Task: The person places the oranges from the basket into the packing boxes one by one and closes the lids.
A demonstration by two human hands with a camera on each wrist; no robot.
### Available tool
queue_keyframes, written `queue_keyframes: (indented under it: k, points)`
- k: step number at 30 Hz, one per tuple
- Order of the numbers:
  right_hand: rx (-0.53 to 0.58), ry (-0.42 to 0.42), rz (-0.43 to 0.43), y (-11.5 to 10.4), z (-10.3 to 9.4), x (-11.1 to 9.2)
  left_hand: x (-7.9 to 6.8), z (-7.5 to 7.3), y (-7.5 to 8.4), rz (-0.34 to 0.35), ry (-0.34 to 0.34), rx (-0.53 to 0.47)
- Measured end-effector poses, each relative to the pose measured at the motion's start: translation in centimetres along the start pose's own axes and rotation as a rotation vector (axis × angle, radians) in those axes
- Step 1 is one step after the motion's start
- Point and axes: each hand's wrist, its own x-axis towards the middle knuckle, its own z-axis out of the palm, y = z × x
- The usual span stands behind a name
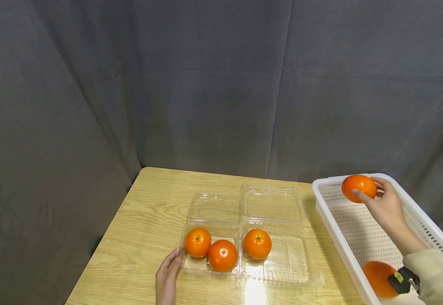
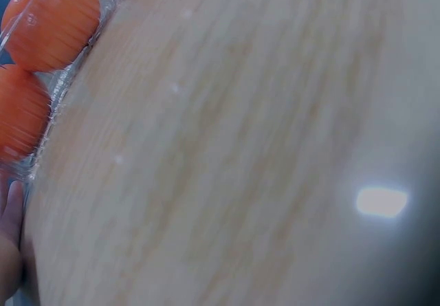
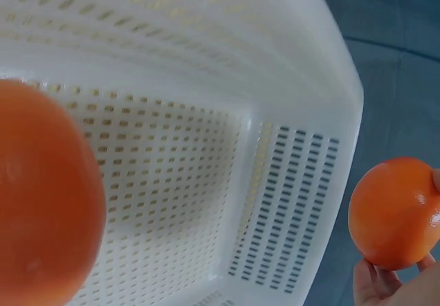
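Observation:
My right hand holds an orange over the far end of a white plastic basket, thumb on the near side. In the right wrist view that held orange shows beyond the basket's end wall. My left hand touches the left edge of a clear plastic clamshell box, fingers fairly straight. Two oranges sit in this box, one orange behind the other orange. Beside it, a second clear clamshell box has one orange on its left side.
Another orange lies in the near part of the basket, under the right forearm. Both boxes' lids, the left lid and the right lid, lie folded back on the wooden table. A grey curtain hangs behind.

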Motion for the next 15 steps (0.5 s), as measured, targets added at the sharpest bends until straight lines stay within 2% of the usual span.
queue_keyframes:
  k: [15]
  points:
    - [0.039, -0.049, -0.131, -3.2, 1.2, -2.0, -0.1, 0.1, 0.2, 0.019, 0.01, -0.008]
